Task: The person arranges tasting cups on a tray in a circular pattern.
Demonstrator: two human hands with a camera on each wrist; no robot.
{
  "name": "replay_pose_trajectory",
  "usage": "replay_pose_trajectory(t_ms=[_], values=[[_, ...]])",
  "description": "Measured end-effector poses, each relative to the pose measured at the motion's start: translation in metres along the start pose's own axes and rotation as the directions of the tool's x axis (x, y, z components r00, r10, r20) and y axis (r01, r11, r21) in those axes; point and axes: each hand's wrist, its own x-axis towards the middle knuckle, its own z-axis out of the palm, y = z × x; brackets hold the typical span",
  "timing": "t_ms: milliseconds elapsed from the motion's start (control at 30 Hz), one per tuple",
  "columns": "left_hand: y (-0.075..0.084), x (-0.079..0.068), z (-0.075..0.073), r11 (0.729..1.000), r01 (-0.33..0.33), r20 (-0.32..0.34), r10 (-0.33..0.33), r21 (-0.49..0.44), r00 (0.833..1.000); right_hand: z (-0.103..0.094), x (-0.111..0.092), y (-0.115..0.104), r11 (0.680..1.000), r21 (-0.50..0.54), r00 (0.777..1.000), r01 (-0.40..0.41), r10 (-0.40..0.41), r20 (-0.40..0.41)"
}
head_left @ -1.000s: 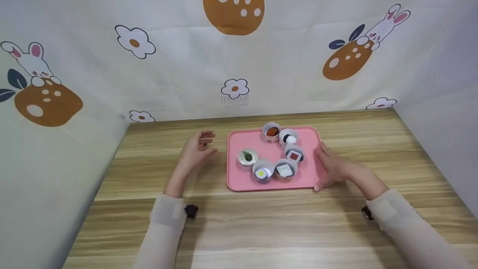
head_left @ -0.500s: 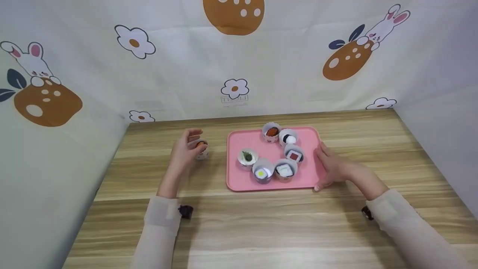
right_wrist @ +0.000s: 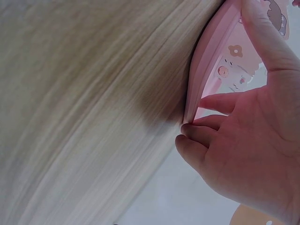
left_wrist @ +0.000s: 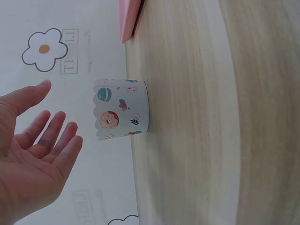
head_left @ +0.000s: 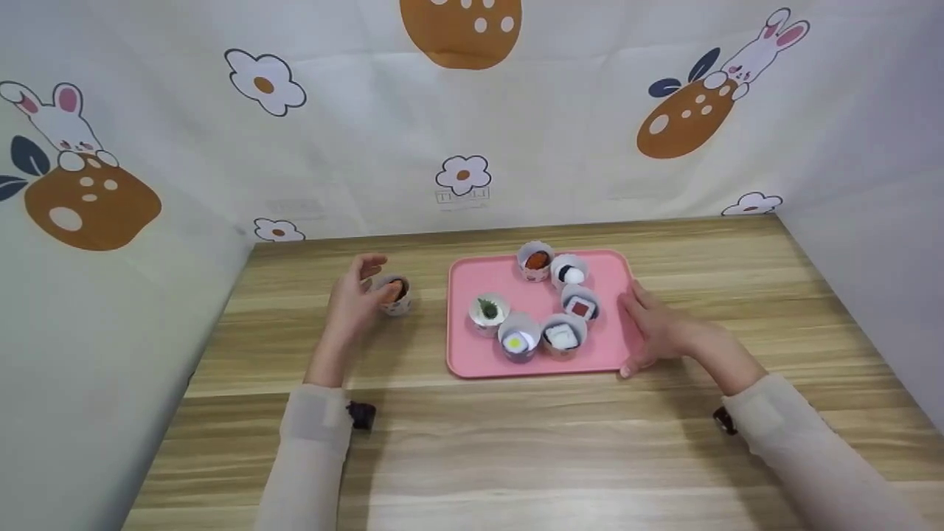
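Note:
A paper cup (head_left: 398, 304) with a piece of toy sushi topped in orange stands on the table left of the pink tray (head_left: 466, 276). My left hand (head_left: 352, 301) is at its left side, palm turned up and fingers relaxed. In the left wrist view, a gap shows between those fingertips and the printed cup (left_wrist: 123, 108), which stands upright. My right hand (head_left: 656, 333) holds the tray's near right corner, thumb at the front and fingers along the right side. The right wrist view shows curled fingers (right_wrist: 199, 133) against the tray's rim (right_wrist: 206, 61).
On the tray, several paper cups stand in a curve, among them one with a green-topped piece (head_left: 488, 324), one with a yellow-centred piece (head_left: 519, 350) and one with an orange piece (head_left: 536, 271). A printed cloth (head_left: 354, 147) hangs behind the wooden table (head_left: 516, 450).
My left hand has moved left, away from the tray, uncovering the cup with the orange-topped sushi. The right hand and the tray have stayed in place.

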Motion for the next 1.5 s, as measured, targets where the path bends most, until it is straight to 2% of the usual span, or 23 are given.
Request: replay_pose_trajectory(t_ms=[133, 367, 700, 1100, 1500], values=[[-0.003, 0.003, 0.000, 1.000, 0.027, 0.000, -0.027, 0.012, 1.000, 0.000, -0.001, -0.001, 1.000, 0.000, 1.000, -0.009, 0.009, 0.004], [-0.009, 0.006, -0.001, 0.994, 0.054, 0.015, -0.055, 0.091, 0.998, 0.001, 0.001, 0.001, 0.998, -0.052, 1.000, 0.025, -0.025, 0.000], [-0.013, 0.007, 0.002, 0.984, 0.085, 0.054, -0.095, 0.158, 0.994, 0.001, -0.001, 0.000, 0.999, -0.044, 1.000, 0.014, -0.014, 0.002], [-0.018, 0.009, 0.005, 0.981, 0.094, 0.067, -0.107, 0.169, 0.992, 0.000, -0.001, 0.000, 1.000, -0.025, 1.000, 0.001, -0.001, 0.007], [-0.023, 0.011, 0.010, 0.981, 0.111, 0.043, -0.119, 0.162, 0.992, 0.001, 0.001, 0.001, 1.000, 0.004, 1.000, 0.024, -0.024, -0.008]])
